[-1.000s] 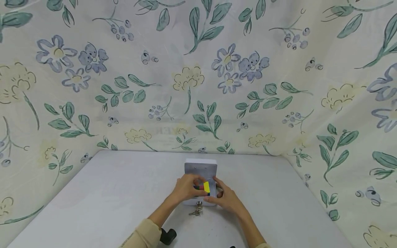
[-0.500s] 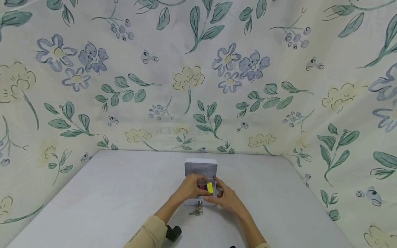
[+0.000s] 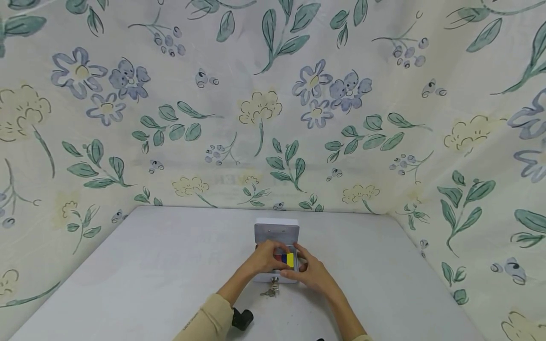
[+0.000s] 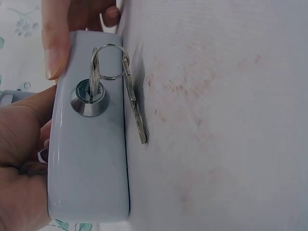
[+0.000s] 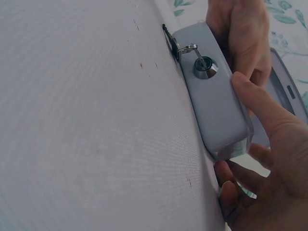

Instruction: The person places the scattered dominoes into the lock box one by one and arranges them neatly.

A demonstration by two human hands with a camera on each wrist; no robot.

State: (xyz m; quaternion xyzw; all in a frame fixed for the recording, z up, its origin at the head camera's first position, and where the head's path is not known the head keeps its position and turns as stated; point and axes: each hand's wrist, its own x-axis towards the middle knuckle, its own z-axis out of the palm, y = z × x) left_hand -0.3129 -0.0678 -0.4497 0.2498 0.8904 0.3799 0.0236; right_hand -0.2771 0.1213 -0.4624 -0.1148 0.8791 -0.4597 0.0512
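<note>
A small light-grey metal lock box (image 4: 91, 163) stands on the table, its lid (image 3: 277, 232) raised at the back. A key sits in the lock (image 4: 90, 96) on its front, and a second key (image 4: 136, 108) hangs from the same ring. My left hand (image 3: 262, 258) reaches into the box and holds a small block-shaped thing (image 3: 290, 260) with red, dark blue and yellow parts between thumb and fingers. At the right side, my right hand (image 3: 314, 273) grips the box, thumb on the front rim and fingers round the side. The wrist views hide the box's inside.
The box rests on a white-covered table (image 3: 179, 255). A floral curtain (image 3: 239, 132) surrounds the table's back and sides. Beside the left sleeve (image 3: 209, 318) shows a black rounded piece (image 3: 243, 319).
My left hand has moved slightly right inside the box, taking the coloured block-shaped thing toward the right wall. The right hand has kept its place.
</note>
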